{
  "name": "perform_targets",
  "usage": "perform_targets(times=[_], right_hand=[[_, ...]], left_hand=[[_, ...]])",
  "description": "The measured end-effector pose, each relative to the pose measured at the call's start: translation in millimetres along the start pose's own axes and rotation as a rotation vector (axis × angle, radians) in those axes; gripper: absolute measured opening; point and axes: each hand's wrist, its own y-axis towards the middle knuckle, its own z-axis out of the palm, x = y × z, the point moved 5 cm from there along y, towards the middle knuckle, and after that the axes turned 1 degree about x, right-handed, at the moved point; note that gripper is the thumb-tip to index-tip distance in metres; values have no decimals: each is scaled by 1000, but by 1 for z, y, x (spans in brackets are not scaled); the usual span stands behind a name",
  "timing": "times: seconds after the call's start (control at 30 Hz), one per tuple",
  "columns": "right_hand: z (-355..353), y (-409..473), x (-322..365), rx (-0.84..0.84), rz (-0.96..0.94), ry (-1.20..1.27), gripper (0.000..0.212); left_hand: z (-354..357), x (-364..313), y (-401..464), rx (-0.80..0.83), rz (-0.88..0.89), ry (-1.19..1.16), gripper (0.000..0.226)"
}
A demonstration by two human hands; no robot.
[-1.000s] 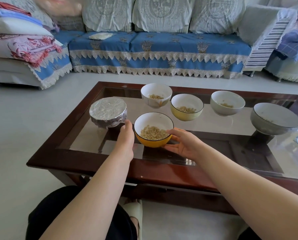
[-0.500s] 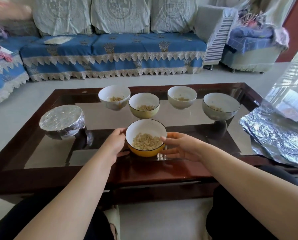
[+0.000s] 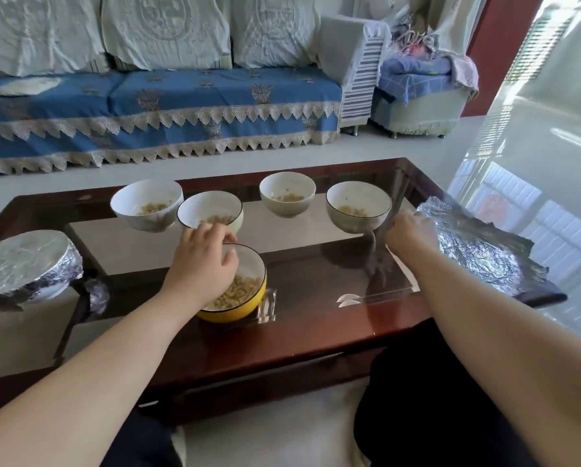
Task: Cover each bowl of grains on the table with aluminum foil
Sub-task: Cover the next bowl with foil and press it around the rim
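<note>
Glass table [image 3: 316,261]: yellow bowl [image 3: 238,305] under left hand [image 3: 201,264].

1. The coffee table [image 3: 316,335] has a dark wood frame and a glass top.
2. A yellow bowl [image 3: 236,306] of grains stands near its front edge.
3. Behind the yellow bowl stand four open bowls [image 3: 287,193].
4. Far left of it sits a foil-covered bowl [image 3: 22,264].
5. Far right of it lie loose foil sheets [image 3: 484,251].

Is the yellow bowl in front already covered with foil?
No, the yellow bowl is open, its grains showing, with the left hand over it.
</note>
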Motion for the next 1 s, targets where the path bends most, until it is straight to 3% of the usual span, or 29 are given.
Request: perform_targets(times=[0.07, 0.17, 0.23, 0.37, 0.7, 0.8, 0.87, 0.93, 1.0], right_hand=[[8, 11, -24, 56, 130, -68, 56], [43, 35, -62, 269, 361, -24, 86], [57, 44, -74, 325, 405, 7, 92], [31, 12, -45, 223, 300, -41, 78], [20, 4, -33, 104, 247, -23, 31], [6, 0, -34, -41, 273, 66, 33], [-12, -5, -27, -256, 209, 179, 28], [-30, -19, -6, -523, 38, 306, 20], [-42, -43, 27, -761, -249, 388, 19]], left_hand=[[2, 4, 0, 11, -30, -51, 21], [-2, 0, 2, -15, -30, -34, 25], [-5, -6, 3, -20, -32, -25, 30], [-3, -14, 4, -24, -19, -32, 37], [-2, -12, 3, 3, -48, -106, 39], [-2, -7, 7, 11, -55, -156, 35], [-3, -1, 10, 11, -103, -308, 28], [-3, 2, 12, 18, -211, -549, 19], [-4, 3, 11, 48, -340, -823, 16]])
